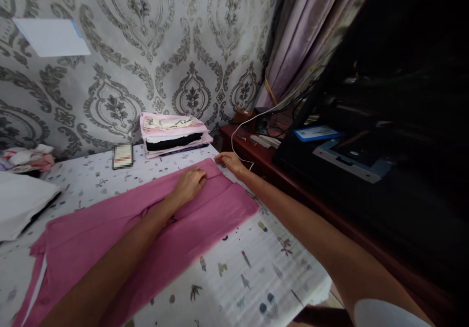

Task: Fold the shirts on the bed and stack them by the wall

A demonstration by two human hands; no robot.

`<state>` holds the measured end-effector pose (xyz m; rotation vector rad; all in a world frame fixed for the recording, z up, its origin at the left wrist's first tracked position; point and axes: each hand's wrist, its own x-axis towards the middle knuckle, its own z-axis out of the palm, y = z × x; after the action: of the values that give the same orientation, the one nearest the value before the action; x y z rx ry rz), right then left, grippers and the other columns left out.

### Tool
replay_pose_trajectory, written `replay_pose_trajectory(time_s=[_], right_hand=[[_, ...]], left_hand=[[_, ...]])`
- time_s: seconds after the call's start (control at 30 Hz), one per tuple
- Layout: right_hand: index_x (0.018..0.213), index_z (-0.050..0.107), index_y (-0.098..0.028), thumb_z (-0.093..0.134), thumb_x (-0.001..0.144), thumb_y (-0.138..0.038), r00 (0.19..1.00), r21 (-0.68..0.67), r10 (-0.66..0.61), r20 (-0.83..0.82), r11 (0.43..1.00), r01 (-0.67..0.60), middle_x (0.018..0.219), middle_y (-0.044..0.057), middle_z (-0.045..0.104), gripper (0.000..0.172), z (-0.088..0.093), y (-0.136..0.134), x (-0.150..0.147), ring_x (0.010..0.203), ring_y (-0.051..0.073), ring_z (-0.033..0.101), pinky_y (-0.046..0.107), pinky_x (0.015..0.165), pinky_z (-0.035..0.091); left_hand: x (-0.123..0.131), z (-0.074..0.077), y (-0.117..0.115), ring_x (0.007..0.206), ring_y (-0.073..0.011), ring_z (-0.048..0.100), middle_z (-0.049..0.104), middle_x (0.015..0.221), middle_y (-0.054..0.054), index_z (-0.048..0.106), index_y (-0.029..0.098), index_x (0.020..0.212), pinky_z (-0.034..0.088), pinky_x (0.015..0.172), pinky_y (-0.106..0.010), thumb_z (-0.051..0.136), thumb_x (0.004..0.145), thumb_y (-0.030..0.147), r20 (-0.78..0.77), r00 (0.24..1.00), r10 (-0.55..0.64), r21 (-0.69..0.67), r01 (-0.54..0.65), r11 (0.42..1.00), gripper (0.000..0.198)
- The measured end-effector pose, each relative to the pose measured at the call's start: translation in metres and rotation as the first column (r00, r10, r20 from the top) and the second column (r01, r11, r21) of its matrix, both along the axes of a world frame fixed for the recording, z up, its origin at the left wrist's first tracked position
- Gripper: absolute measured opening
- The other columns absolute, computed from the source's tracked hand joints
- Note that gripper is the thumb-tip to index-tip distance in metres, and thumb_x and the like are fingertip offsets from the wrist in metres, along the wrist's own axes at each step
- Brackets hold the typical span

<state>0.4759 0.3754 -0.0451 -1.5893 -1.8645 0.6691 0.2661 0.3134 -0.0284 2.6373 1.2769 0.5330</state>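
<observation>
A pink garment (205,214) lies spread flat across the patterned bed sheet (249,273). My left hand (190,183) rests on the cloth near its far end, fingers curled and pressed into a fold. My right hand (229,161) sits at the far corner of the garment by the bed's edge, fingers closed on the cloth's edge.
A stack of folded clothes (172,134) stands against the wallpapered wall. A phone (122,155) lies on the sheet left of it. A white pillow (22,202) is at far left. A dark wooden desk (293,175) with cables and a black monitor (403,73) borders the bed's right side.
</observation>
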Motion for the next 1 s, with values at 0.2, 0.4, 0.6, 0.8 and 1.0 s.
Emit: replay_pose_trajectory(time_s=[0.2,0.4,0.6,0.8,1.0], right_hand=[[0.083,0.074,-0.011,0.058,0.085,-0.027,0.984,-0.029,-0.145,0.099,0.988,0.149,0.080,0.006,0.072,0.023,0.009,0.001,-0.013,0.072,0.015,0.061,0.023,0.064,0.043],[0.082,0.076,-0.015,0.064,0.082,-0.027,0.953,-0.056,-0.214,0.216,0.971,0.231,0.077,0.003,0.071,0.016,0.014,0.005,-0.032,0.070,0.015,0.062,0.022,0.061,0.042],[0.091,0.074,-0.015,0.057,0.085,-0.020,0.911,-0.015,-0.228,0.343,0.969,0.247,0.097,0.011,0.073,0.019,0.016,-0.001,-0.033,0.086,0.022,0.066,0.030,0.074,0.049],[0.133,0.060,-0.014,0.047,0.094,-0.021,0.914,0.149,-0.090,0.395,0.988,0.033,0.142,0.016,0.056,0.042,0.023,-0.020,-0.066,0.132,0.026,0.050,0.038,0.109,0.039],[0.155,0.035,-0.012,0.030,0.103,-0.045,0.757,0.039,0.451,0.473,0.847,-0.529,0.164,0.015,0.029,0.062,-0.003,-0.031,-0.112,0.154,0.026,0.020,0.047,0.124,0.018]], left_hand=[[-0.006,0.012,-0.014,0.100,-0.0248,0.063,0.069,0.102,-0.012,0.068,0.015,0.100,0.050,0.091,-0.038,0.044,0.098,0.019,-0.069,0.994,-0.084,-0.003,0.085,0.996,0.024],[-0.045,0.023,-0.064,0.125,-0.0282,0.057,0.061,0.136,-0.016,0.059,0.016,0.131,0.041,0.110,-0.047,0.038,0.103,0.032,-0.161,0.983,-0.092,-0.054,0.084,0.995,0.038],[-0.097,0.010,-0.105,0.151,-0.0268,0.030,0.036,0.162,-0.008,0.031,0.025,0.156,0.021,0.124,-0.048,0.033,0.102,0.053,-0.152,0.988,0.036,-0.160,-0.060,0.985,0.061],[-0.147,0.011,-0.087,0.149,-0.0268,0.033,0.035,0.162,-0.010,0.031,0.019,0.157,0.027,0.122,-0.043,0.022,0.101,0.059,-0.118,0.972,0.201,-0.142,-0.217,0.966,0.069],[-0.165,-0.004,-0.070,0.154,-0.0279,0.018,0.023,0.165,-0.015,0.027,0.010,0.158,0.018,0.124,-0.053,0.020,0.102,0.056,-0.336,0.916,0.217,-0.136,-0.275,0.952,0.072]])
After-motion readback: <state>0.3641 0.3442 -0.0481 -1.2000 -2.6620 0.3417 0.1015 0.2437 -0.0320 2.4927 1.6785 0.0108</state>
